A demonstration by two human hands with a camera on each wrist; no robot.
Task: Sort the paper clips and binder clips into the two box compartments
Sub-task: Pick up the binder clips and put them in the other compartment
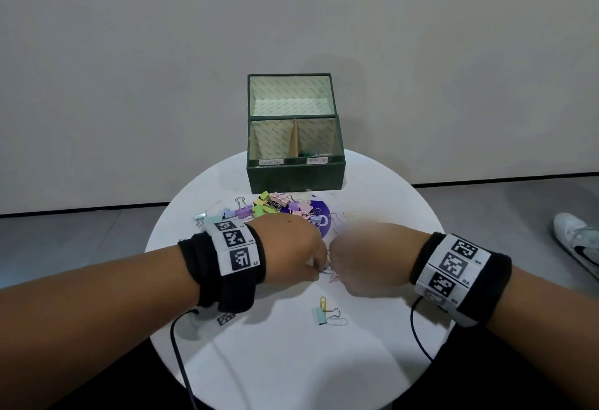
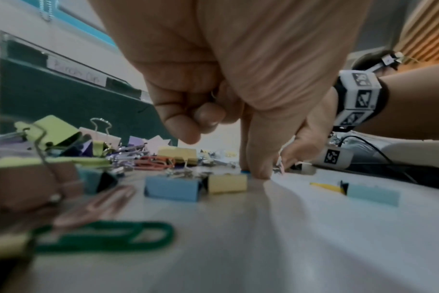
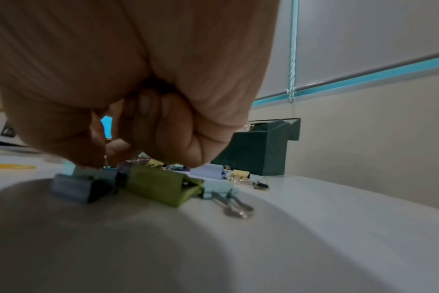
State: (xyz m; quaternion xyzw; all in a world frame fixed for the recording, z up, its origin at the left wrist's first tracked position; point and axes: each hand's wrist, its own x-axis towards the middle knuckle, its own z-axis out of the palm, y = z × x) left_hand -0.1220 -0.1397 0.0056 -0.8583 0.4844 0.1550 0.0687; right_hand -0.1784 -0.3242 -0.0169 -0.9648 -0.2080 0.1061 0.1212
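Observation:
My two hands meet over the middle of the round table (image 1: 372, 183). My left hand (image 1: 316, 268) has its fingers curled, and one fingertip (image 2: 257, 168) presses down on a blue paper clip (image 2: 246, 172). A bit of wire shows inside the curled fingers. My right hand (image 1: 335, 267) is blurred; its thumb and fingers pinch pink paper clips (image 2: 280, 164) just above the table. A pile of pastel binder clips (image 1: 275, 207) and loose paper clips lies behind the hands. The green box (image 1: 295, 179) stands at the back, with a few paper clips (image 1: 304, 153) in its right compartment.
A yellow paper clip (image 1: 323, 302) and a pale green binder clip (image 1: 321, 316) lie near me. A green paper clip (image 2: 105, 236) and pink ones lie under my left wrist. Cables trail from both wrists. A shoe (image 1: 577, 241) rests on the floor at right.

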